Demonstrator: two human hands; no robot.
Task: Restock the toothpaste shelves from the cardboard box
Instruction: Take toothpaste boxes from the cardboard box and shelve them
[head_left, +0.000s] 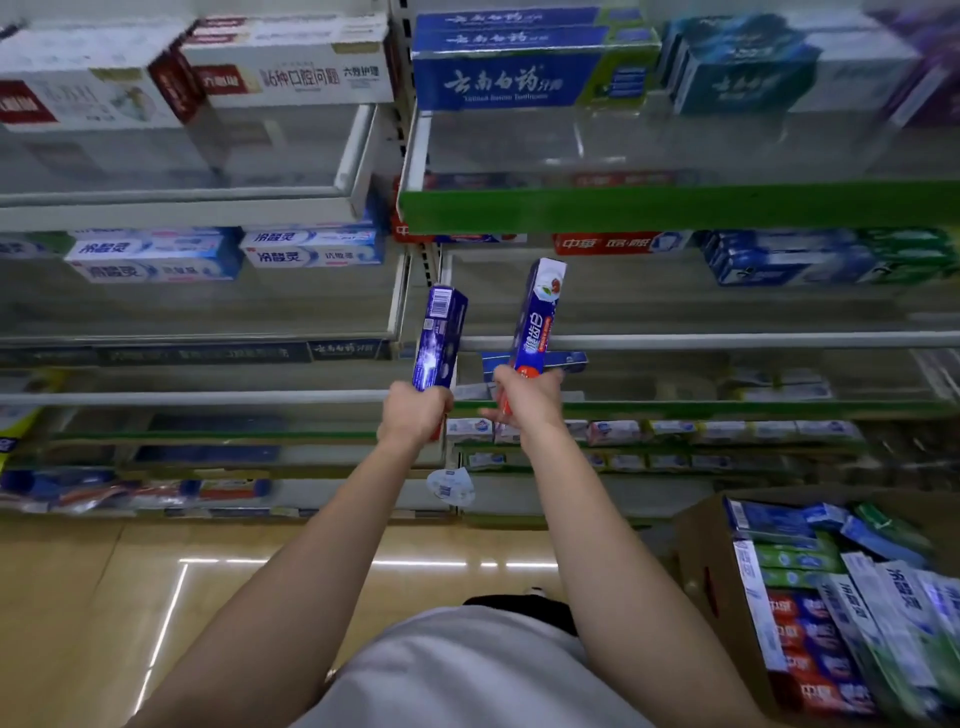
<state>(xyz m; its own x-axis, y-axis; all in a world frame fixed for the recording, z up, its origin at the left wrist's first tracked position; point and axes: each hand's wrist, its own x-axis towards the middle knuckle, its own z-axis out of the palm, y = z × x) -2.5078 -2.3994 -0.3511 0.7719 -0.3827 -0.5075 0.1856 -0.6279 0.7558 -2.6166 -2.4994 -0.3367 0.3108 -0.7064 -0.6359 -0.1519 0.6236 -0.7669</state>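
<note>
Left hand (415, 413): I grip the purple toothpaste box (440, 338) by its base, upright
Right hand (527, 402): closed on the blue-and-red toothpaste box (537, 317), long axis up, nearer the shelf rail (727, 341) at centre frame
Cardboard box (717, 571): lower right, behind my right arm

A glossy tan tiled floor (88, 597) fills the lower left, with bright strips of overhead light reflected (363, 563) across it and along one tile seam. Behind it rise tiered retail racks: a white metal shelf bay (187, 208) on the left with clear plastic front guards, and beside it a bay with green front edging (675, 208). A perforated white upright post (402, 124) separates the two bays.
</note>
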